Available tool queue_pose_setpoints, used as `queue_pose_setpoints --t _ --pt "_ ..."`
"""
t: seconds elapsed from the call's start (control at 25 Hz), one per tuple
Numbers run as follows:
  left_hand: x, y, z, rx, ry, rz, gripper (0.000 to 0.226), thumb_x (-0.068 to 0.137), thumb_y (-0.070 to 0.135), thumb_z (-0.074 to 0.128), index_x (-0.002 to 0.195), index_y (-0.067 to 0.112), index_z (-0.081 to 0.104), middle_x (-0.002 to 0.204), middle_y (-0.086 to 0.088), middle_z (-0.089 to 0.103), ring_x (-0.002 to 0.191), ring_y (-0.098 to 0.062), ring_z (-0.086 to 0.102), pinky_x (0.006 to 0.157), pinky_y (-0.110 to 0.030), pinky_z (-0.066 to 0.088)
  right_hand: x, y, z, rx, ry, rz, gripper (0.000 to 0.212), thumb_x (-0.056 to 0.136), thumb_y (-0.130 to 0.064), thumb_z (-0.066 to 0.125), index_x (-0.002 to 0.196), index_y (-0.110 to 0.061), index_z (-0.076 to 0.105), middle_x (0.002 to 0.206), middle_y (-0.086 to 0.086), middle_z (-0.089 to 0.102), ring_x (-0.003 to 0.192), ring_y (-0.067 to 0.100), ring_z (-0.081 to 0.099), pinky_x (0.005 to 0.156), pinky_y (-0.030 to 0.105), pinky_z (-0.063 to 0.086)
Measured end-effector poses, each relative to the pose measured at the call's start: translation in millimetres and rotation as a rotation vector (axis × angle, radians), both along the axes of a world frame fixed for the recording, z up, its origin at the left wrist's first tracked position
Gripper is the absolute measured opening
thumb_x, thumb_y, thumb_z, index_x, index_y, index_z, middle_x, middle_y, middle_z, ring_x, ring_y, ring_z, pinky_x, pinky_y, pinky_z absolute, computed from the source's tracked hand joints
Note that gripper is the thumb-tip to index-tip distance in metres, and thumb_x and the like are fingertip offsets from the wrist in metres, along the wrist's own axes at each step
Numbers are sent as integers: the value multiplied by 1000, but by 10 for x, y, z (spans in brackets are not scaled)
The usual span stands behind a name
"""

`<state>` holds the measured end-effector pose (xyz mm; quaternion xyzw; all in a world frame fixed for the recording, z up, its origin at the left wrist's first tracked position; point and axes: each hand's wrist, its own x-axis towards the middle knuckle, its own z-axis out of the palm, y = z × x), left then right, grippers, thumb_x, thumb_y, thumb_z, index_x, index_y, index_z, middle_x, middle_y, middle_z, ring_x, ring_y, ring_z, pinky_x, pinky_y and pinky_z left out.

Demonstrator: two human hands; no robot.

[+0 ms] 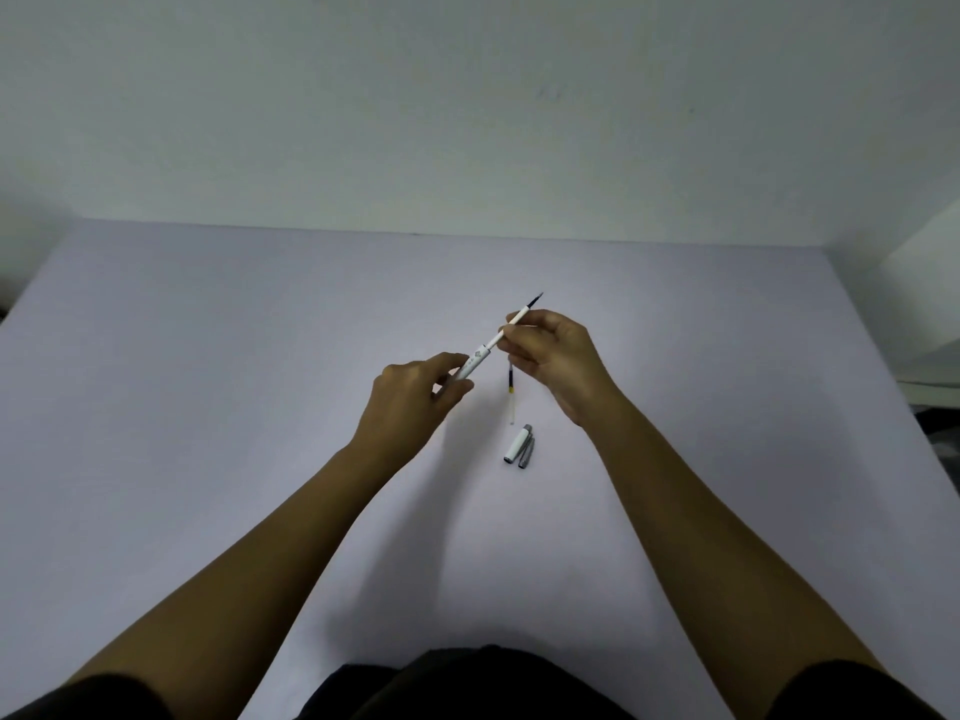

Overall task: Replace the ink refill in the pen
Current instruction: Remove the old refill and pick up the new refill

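Observation:
My left hand [426, 384] grips the white pen barrel [475, 362], which slants up to the right above the table. A thin refill [522, 315] with a dark tip sticks out of the barrel's upper end, and my right hand [553, 353] pinches it between thumb and forefinger. The same hand also holds a second refill [510, 394], which hangs downward with a dark and yellow band and a clear lower end. The white pen cap [519, 445] with a grey clip lies on the table just below that hanging refill.
The table [208, 381] has a pale lilac surface and ends at a plain white wall [467, 122]. A white ledge [924, 314] sits at the far right. My dark clothing [467, 688] shows at the bottom edge.

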<state>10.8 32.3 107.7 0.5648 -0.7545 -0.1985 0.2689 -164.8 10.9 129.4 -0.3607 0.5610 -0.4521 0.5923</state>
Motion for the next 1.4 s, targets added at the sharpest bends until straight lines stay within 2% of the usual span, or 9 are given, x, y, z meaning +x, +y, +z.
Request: queue_pose_setpoints --t 0.12,0.28,0.48,0.6,0.72,0.84,1.04,1.28,1.4 --pt "2 -6 15 29 9 40 23 84 25 67 102 11 67 84 -8 75 73 -27 69 67 -33 49 -12 -8 55 -28 53 7 14 90 -29 57 89 -20 68 86 -3 69 81 8 69 78 22 53" --pt "-27 -24 41 52 -38 33 19 85 26 66 85 7 66 74 -11 72 66 -29 65 58 -28 37 -57 -13 22 -69 296 99 18 85 -39 62 89 -26 73 95 6 71 99 24 66 93 38 52" --pt "-45 -11 69 75 -24 45 19 86 25 64 83 7 66 67 -12 68 59 -29 59 54 -28 32 -169 55 -154 6 182 57 30 90 -46 51 106 -24 64 97 -8 67 93 11 65 87 25 50" --pt "-25 -2 69 89 -15 55 19 86 25 64 84 7 66 67 -12 68 56 -25 56 53 -28 32 -334 185 -650 97 522 11 18 87 -31 61 101 -22 66 95 -1 69 90 17 63 86 25 46" --pt "21 -9 48 108 -7 64 18 86 25 64 85 7 66 69 -10 68 49 -11 49 50 -26 33 -360 428 -1132 272 756 89 27 84 -23 65 106 -9 65 106 10 70 101 23 63 89 25 44" --pt "52 -12 18 129 -23 69 19 86 25 65 86 6 67 71 -10 69 51 -13 49 50 -24 33 -295 565 -1374 340 756 67 32 81 -24 69 104 -4 61 105 14 70 102 27 63 87 31 46" --pt "96 -26 -39 124 -21 81 18 86 24 65 88 6 67 72 -9 70 54 -17 50 51 -17 32 -218 513 -1441 353 765 72 32 76 -20 74 100 -5 59 95 11 68 85 21 59 74 25 41" --pt "86 -16 -84 115 -8 80 17 84 23 67 87 6 67 72 -9 70 56 -17 53 54 -26 37 -307 493 -1407 394 817 36 27 77 -15 67 100 -6 56 87 3 59 79 19 53 68 24 38" --pt "93 -11 -78 106 0 80 16 84 22 67 85 6 68 71 -8 69 51 -12 50 53 -17 35 -346 445 -1301 321 591 -140 22 78 -11 66 98 -13 55 87 5 66 73 17 57 60 14 43"
